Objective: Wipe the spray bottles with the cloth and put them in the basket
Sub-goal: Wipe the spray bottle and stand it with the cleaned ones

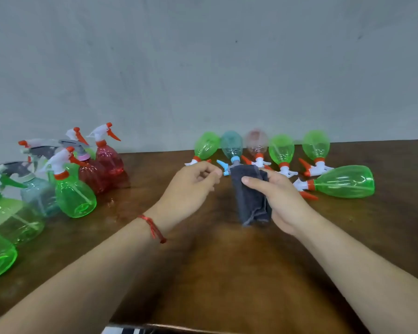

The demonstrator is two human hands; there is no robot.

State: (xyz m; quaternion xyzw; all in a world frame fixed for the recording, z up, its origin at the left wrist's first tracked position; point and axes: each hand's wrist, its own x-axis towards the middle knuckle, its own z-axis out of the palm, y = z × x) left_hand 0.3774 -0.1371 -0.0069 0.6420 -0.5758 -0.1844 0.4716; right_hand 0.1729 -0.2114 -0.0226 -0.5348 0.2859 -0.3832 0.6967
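Currently your right hand (275,201) grips the folded dark grey cloth (250,198), with the thumb laid across its front and the fingers curled behind. The cloth's upper edge covers the sprayer head of the teal spray bottle (232,144). This bottle lies on the wooden table (215,273) at 12 o'clock, base towards the wall. Its blue trigger (220,165) projects to the left of the cloth.

Your left hand (191,189) is just beside that trigger, fingers curled and thumb near the index fingertip. Whether it pinches anything cannot be determined. A red string bracelet (152,227) circles the left wrist.

From 11 to 1 o'clock, four other bottles lie in the same row, sprayers towards you:
- the first green bottle (206,145)
- a blurred pink-tinted bottle (257,141)
- the second green bottle (281,148)
- the third green bottle (316,144)

At 2 o'clock the side-lying green bottle (345,182) points its sprayer to 9 o'clock. A dip tube shows through its translucent wall.

At 9 o'clock a cluster stands packed together, sprayers up: the front green bottle (75,196), two red bottles (109,157), and a grey-headed teal bottle (39,194). More green bottles (12,218) stand at 8 o'clock.
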